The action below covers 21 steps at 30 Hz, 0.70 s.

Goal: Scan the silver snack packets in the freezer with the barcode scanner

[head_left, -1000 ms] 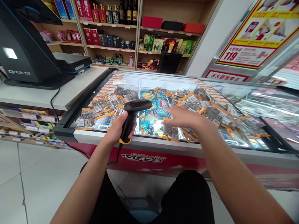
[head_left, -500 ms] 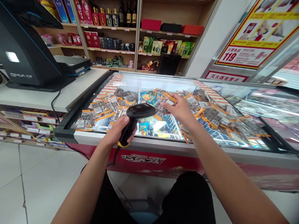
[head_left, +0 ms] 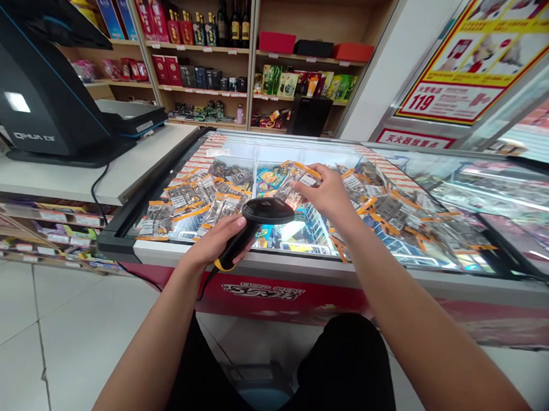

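My left hand (head_left: 220,239) is wrapped round the handle of a black barcode scanner (head_left: 267,210) with a yellow ring at its base. The scanner's head points right, above the front part of the glass-topped freezer (head_left: 299,258). In my right hand (head_left: 323,193) is a clear snack packet (head_left: 298,181) with orange edges, pinched between thumb and fingers just beyond the scanner's head. Similar packets (head_left: 196,196) lie spread on the glass to the left, and a heap of packets (head_left: 394,212) lies to the right. Through the glass, bags in wire baskets show.
A counter (head_left: 133,173) with a dark point-of-sale machine (head_left: 54,96) adjoins the freezer on the left. Behind it stand shelves (head_left: 204,50) of bottles and boxes. The scanner's cable (head_left: 206,281) hangs down the freezer's front. A wall poster (head_left: 475,69) is at the right.
The scanner has shifted slightly right and tilted, its head closer to the packet. My right hand has raised and turned the packet a little, so more of its face shows.
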### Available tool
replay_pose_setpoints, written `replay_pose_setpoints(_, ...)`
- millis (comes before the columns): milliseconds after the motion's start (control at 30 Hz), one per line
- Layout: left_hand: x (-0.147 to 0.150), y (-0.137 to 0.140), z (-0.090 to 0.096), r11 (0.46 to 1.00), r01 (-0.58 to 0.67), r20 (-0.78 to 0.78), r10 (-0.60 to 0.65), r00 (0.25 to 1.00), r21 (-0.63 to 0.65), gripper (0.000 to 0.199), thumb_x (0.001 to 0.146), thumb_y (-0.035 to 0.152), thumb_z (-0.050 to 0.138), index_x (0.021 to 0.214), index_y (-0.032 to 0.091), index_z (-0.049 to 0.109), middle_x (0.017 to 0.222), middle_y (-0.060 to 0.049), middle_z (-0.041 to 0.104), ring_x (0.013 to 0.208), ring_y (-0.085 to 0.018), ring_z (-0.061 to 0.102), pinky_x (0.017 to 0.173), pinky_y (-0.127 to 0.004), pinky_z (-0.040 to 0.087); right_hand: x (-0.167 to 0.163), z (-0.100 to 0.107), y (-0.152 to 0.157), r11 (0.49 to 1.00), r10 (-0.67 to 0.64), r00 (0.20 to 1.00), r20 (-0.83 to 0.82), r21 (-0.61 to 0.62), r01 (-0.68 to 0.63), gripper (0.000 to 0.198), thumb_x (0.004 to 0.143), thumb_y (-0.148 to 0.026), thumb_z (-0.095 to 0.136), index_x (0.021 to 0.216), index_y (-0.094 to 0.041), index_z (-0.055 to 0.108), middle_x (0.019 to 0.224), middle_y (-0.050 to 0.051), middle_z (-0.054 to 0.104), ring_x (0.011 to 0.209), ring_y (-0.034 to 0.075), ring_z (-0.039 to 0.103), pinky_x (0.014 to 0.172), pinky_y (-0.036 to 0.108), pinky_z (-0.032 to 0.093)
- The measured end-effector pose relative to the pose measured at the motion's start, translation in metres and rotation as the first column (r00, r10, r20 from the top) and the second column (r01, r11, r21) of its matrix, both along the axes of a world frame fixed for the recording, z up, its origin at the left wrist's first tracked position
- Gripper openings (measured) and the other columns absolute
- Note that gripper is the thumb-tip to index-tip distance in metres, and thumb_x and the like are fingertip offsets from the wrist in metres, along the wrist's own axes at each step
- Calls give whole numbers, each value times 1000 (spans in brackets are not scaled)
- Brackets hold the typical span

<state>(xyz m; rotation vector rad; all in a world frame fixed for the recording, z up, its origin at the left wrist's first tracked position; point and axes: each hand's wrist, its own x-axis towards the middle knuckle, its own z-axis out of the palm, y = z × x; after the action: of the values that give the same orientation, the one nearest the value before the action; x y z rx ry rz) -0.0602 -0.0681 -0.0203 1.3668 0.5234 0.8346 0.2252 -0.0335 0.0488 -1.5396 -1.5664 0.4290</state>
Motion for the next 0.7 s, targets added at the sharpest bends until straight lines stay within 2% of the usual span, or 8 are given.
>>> replay_pose_setpoints(100,0,0,0,1000,7,-6,-7,1000,5,66,98,84,73,88,19,64,69,-2,66,42,-10,51,42,-26,41,-1,1,0,1000,-8,1000,-3,-14,8,63,87,-58,86,136,-20,73,123,14,76,89,33,81,79,44,65)
replay_pose_setpoints(300,1,-2,5,1000,25,-6,-25,1000,-15,69,95,86,75,84,19,62,68,-2,64,41,-10,51,40,-25,38,0,-1,4,1000,-17,998,62,18,16,71,85,-56,88,143,-18,73,141,19,73,115,39,78,95,48,65)
replay_pose_setpoints(533,2,-3,8,999,37,-3,-37,999,8,71,94,87,76,82,19,61,66,-2,63,40,-9,50,41,-25,36,4,0,6,1000,-4,996,88,2,4,60,88,-54,87,136,-20,75,129,15,74,110,38,78,96,48,63)
replay_pose_setpoints(700,2,-6,11,999,31,-1,-31,1000,22,72,92,89,76,82,19,62,64,-1,62,40,-10,49,40,-25,36,12,-7,16,1000,-11,995,101,21,9,60,88,-57,89,134,-21,75,133,16,71,120,41,77,99,49,63)
